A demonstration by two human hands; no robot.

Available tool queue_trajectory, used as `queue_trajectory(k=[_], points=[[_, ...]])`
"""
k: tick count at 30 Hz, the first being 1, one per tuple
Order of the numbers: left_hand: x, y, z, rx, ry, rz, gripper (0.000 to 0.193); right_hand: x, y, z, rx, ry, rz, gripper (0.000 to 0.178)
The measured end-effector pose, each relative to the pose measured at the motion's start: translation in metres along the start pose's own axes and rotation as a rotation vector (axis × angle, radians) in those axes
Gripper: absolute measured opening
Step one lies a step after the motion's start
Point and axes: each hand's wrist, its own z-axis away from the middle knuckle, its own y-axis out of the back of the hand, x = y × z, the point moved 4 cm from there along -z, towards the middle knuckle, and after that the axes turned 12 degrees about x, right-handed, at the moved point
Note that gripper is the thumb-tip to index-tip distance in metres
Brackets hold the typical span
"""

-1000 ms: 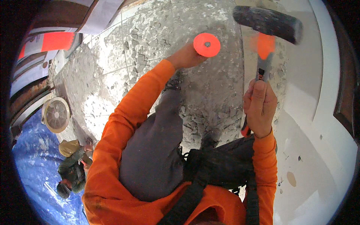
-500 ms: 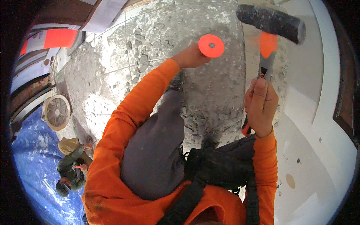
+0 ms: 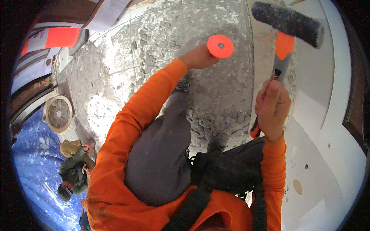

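Observation:
My left hand [image 3: 197,57] is closed round a chisel with a round, bright orange-red hand guard [image 3: 227,44]. The chisel's grey struck end [image 3: 221,46] shows at the middle of the guard; its shaft and tip are hidden below. My right hand [image 3: 273,109] grips a club hammer [image 3: 287,24] by its grey and orange handle, thumb lying along it. The hammer's dark, dusty head is raised at the upper right, apart from the chisel. Below both hands lies the grey, dusty floor [image 3: 231,86], with mortar residue on it.
Broken chips [image 3: 206,123] lie between my legs, and more rubble [image 3: 148,63] lies farther left. A white wall [image 3: 316,154] runs along the right. At the left are a round fan [image 3: 58,113], a blue tarp [image 3: 34,154] and another person [image 3: 73,169] crouching.
The hammer and my right hand have shifted slightly right. My left hand and the chisel have also moved a little right in the picture. The other person's arms have moved.

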Motion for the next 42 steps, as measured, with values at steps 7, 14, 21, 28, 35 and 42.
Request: queue_trajectory(k=[7,14,21,28,35,42], points=[[-0.003,-0.005,-0.004,-0.013,0.130,0.056,0.031,0.047,-0.022,-0.007,-0.235,-0.126,0.185,0.044],[0.003,0.008,-0.004,0.065,0.164,0.115,0.031,0.008,-0.009,-0.005,-0.149,-0.215,-0.033,0.042],[-0.004,-0.004,-0.002,0.021,0.013,0.042,0.031,0.031,-0.025,0.003,-0.110,0.270,0.268,0.035],[-0.006,-0.001,0.011,-0.011,0.144,0.119,0.035,0.002,-0.010,0.002,-0.238,-0.170,0.098,0.033],[0.005,-0.001,0.005,0.032,0.020,0.147,0.041,0.034,-0.022,0.001,-0.158,0.017,0.228,0.039],[0.008,0.020,0.017,0.122,-0.100,-0.058,0.038,0.029,-0.005,-0.002,-0.214,-0.315,0.064,0.044]])
